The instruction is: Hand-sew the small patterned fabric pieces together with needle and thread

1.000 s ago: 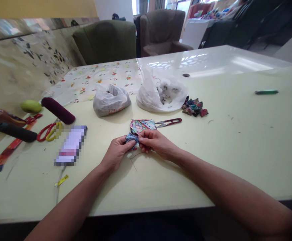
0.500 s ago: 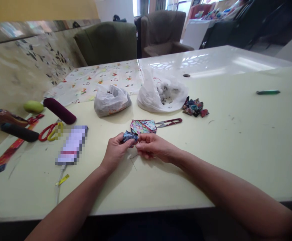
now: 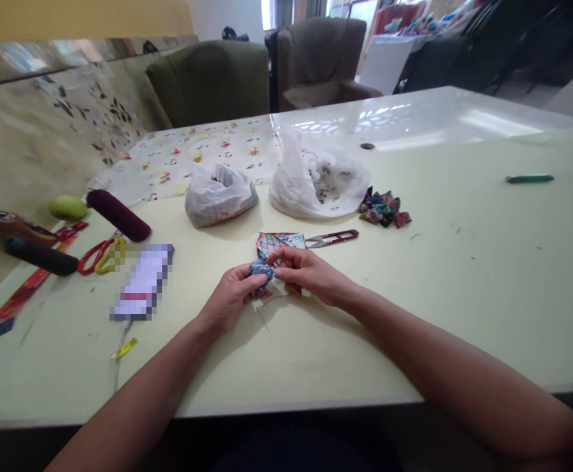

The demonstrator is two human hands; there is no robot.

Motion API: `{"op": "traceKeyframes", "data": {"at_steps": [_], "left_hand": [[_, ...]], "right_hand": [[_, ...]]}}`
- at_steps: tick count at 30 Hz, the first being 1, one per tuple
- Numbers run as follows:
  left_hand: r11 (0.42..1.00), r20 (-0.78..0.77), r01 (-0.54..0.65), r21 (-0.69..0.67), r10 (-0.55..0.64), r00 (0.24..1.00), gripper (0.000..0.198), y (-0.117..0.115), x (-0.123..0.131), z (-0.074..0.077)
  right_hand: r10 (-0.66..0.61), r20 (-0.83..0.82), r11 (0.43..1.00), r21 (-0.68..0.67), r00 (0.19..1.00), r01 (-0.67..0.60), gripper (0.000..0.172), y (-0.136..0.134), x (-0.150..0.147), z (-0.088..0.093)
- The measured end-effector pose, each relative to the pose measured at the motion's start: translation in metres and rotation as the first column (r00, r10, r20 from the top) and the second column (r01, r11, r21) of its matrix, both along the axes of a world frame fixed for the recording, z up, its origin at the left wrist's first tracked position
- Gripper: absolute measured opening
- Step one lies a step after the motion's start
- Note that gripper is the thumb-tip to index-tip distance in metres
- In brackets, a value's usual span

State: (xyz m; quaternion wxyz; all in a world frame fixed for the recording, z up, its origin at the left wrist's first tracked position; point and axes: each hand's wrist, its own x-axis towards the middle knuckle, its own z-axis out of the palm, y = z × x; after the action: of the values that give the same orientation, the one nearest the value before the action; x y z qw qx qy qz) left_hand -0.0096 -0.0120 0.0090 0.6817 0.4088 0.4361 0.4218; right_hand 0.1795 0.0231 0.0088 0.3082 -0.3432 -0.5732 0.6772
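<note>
My left hand (image 3: 232, 298) and my right hand (image 3: 306, 272) meet at the middle of the pale table (image 3: 463, 288), both pinching a small bunched piece of blue patterned fabric (image 3: 261, 270). A thin thread trails from it onto the table toward me. Just behind the hands lies a flat colourful patterned fabric piece (image 3: 275, 241), and to its right a pair of red-handled thread snips (image 3: 330, 238).
Two white plastic bags (image 3: 217, 195) (image 3: 316, 183) sit behind, with a pile of small fabric pieces (image 3: 383, 210) to their right. At left lie red and yellow scissors (image 3: 99, 254), dark rolls (image 3: 118, 215), a green fruit (image 3: 67, 208). A green pen (image 3: 529, 177) lies far right.
The blue fabric has been turned and bunched tighter between my fingers; my right hand shifted slightly up and back toward it. Nothing else on the table moved.
</note>
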Motion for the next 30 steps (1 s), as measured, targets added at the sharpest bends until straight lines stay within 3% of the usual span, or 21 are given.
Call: {"op": "traceKeyframes", "data": {"at_steps": [9, 15, 25, 30], "left_hand": [[0.989, 0.047, 0.143, -0.046, -0.141, 0.989, 0.018, 0.0002, -0.0027, -0.0023], [0.973, 0.051, 0.223, -0.063, -0.22, 0.974, 0.017, 0.0013, -0.0059, -0.0021], [0.96, 0.077, 0.275, -0.046, -0.271, 0.96, 0.017, 0.0004, -0.0061, -0.0003], [0.968, 0.084, 0.246, -0.049, -0.241, 0.967, 0.019, 0.0021, -0.0054, -0.0009]], "right_hand": [[0.044, -0.136, 0.992, -0.112, 0.99, -0.06, 0.022, -0.0055, -0.0041, -0.0021], [0.073, -0.156, 0.993, -0.083, 0.985, -0.087, 0.023, -0.0063, -0.0042, -0.0017], [0.074, -0.087, 0.992, -0.096, 0.993, -0.082, 0.022, -0.007, -0.0031, -0.0013], [0.069, -0.078, 0.992, -0.099, 0.995, -0.077, 0.024, -0.0086, -0.0021, 0.0031]]}}
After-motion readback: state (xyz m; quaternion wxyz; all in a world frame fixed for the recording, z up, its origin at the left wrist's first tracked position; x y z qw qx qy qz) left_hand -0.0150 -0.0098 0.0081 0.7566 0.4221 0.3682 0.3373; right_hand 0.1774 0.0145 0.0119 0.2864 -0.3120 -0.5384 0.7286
